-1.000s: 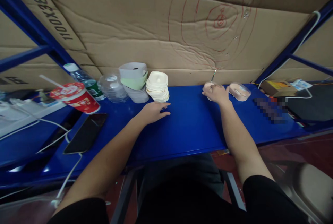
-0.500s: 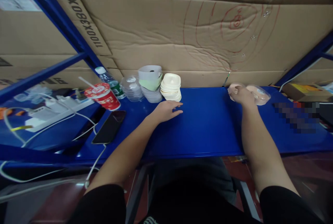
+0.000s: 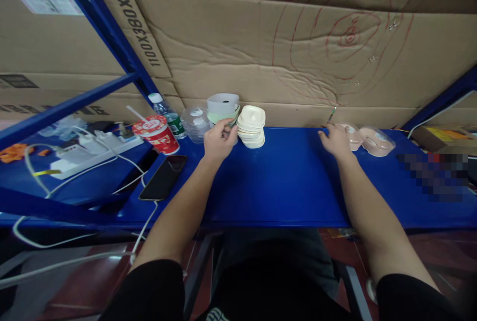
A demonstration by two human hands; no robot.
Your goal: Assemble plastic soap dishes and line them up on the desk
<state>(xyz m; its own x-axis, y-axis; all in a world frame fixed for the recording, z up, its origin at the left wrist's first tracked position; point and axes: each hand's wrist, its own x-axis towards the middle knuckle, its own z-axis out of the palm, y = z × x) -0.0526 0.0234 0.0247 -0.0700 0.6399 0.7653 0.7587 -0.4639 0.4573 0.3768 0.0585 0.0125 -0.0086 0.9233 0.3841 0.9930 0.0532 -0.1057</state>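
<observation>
My left hand (image 3: 219, 140) has its fingers curled together in front of a stack of plastic containers, a whitish one (image 3: 222, 101) above a pale green one (image 3: 213, 117). Its fingertips are at the right side of that stack; what they pinch, if anything, is hidden. Just to their right stands a pile of cream square lids or shallow dishes (image 3: 252, 124). My right hand (image 3: 334, 140) is open, fingers apart and nothing in it, at the left side of a pink clear-lidded container (image 3: 354, 137). A second pink container (image 3: 377, 143) sits beside that one.
On the left stand clear plastic tubs (image 3: 195, 124), a water bottle (image 3: 172, 121) and a red cup with a straw (image 3: 158, 136). A phone (image 3: 164, 178) lies near a white power strip (image 3: 97, 152) and cables. Cardboard (image 3: 231, 38) backs the blue table (image 3: 283, 187).
My left hand has moved from in front of the cream pile to the container stack, its fingers curling. My right hand has come off the pink container to its left side. The view has shifted slightly.
</observation>
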